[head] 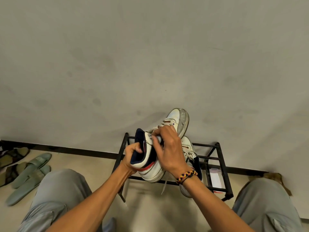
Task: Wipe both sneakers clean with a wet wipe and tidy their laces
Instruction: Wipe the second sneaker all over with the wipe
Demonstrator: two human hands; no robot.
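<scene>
A white high-top sneaker (177, 118) with navy lining and a red stripe is held up in the air, toe pointing away from me. My left hand (132, 156) grips its heel collar, fingers curled inside the opening. My right hand (168, 148) pinches a small whitish wad, seemingly the wet wipe (156, 139), against the tongue and laces. The second sneaker (189, 151) lies on the black metal rack (217, 156) beneath, mostly hidden by my right hand and wrist. A loose lace (164, 186) dangles below.
The rack stands against a grey wall. A white packet (214, 177) lies on the rack's lower right shelf. Green slippers (30, 174) and dark sandals (10, 158) lie on the floor at left. My knees in grey trousers frame the bottom.
</scene>
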